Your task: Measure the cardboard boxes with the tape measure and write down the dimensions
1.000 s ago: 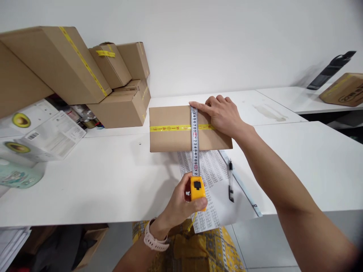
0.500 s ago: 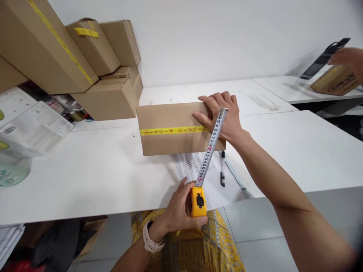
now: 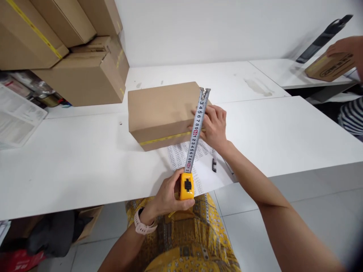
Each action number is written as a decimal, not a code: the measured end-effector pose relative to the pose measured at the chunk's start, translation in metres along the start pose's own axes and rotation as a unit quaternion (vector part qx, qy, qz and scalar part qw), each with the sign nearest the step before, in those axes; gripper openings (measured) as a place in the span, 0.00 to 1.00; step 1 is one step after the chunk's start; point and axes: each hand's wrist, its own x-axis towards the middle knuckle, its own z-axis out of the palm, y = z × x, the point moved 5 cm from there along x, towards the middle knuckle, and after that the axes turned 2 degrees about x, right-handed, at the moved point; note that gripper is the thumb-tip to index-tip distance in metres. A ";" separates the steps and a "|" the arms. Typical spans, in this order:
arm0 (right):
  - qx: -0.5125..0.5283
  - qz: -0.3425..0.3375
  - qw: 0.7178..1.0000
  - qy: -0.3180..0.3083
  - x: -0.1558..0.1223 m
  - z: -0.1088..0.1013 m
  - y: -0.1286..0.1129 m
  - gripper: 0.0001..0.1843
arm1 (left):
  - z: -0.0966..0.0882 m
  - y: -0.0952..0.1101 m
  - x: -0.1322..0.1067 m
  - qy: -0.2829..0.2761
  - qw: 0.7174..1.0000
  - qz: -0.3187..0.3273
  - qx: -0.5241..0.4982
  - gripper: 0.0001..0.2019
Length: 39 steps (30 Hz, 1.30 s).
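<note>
My left hand (image 3: 170, 192) is closed around a yellow tape measure (image 3: 187, 186) near the table's front edge. The extended blade (image 3: 195, 132) slants up and away, its metal hook end over the far right corner of a brown cardboard box (image 3: 161, 105). Yellow printed tape runs along the box's lower front face, and the box looks tilted. My right hand (image 3: 214, 126) grips the right end of the box, its fingers partly behind the blade. Beneath and in front of the box lie a printed sheet (image 3: 177, 158) and a pen (image 3: 214, 165).
Several cardboard boxes (image 3: 82, 79) are stacked at the back left, beside a white package (image 3: 18, 117). At the far right, another person's hand (image 3: 344, 47) rests on a small printed box (image 3: 329, 68). A dark bottle (image 3: 320, 41) stands near it.
The box has rolled, so its taped face now points lower and its plain face shows on top. My right hand has shifted down its right end. The whole view has moved slightly.
</note>
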 end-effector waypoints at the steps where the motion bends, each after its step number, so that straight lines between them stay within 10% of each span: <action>1: 0.031 0.019 0.999 0.008 0.003 -0.005 -0.001 0.27 | 0.000 0.000 0.000 -0.001 1.000 0.002 0.000 0.38; 9: 0.434 0.130 0.884 0.115 0.026 -0.084 -0.009 0.31 | 0.003 0.008 0.000 -0.013 0.995 0.037 0.090 0.39; 14: 0.429 0.110 0.882 0.162 0.001 -0.117 -0.022 0.14 | 0.006 0.021 -0.009 0.018 0.981 0.086 0.173 0.42; 21: 0.389 0.075 0.918 0.031 -0.087 -0.058 -0.072 0.10 | -0.004 0.038 -0.017 0.133 0.969 0.139 0.157 0.58; 25: 0.234 0.042 0.968 0.081 -0.106 -0.045 -0.073 0.11 | -0.010 0.041 -0.009 0.139 0.956 0.123 0.225 0.56; 33: 0.225 0.149 0.957 0.110 -0.108 -0.041 -0.033 0.08 | -0.044 0.038 0.025 0.128 0.826 0.059 0.546 0.28; 39: 0.186 0.095 0.971 0.118 -0.099 -0.061 -0.061 0.09 | 0.003 0.054 0.014 0.132 0.766 0.138 0.614 0.22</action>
